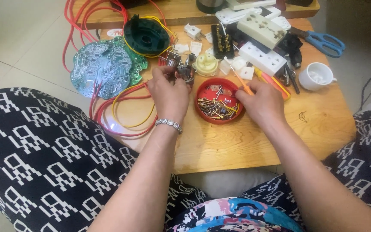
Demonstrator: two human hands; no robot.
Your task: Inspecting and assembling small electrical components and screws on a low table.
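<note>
Hands (168,92) half hiding metal part (184,72), screwdriver (242,84).

Head-worn view, looking steeply down.
One close camera faces the low wooden table (254,141) over the person's lap.

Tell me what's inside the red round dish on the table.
The red dish holds a loose heap of small brass screws and metal bits. The right hand, holding an orange screwdriver, covers its right edge, so anything lying there is hidden.
</note>
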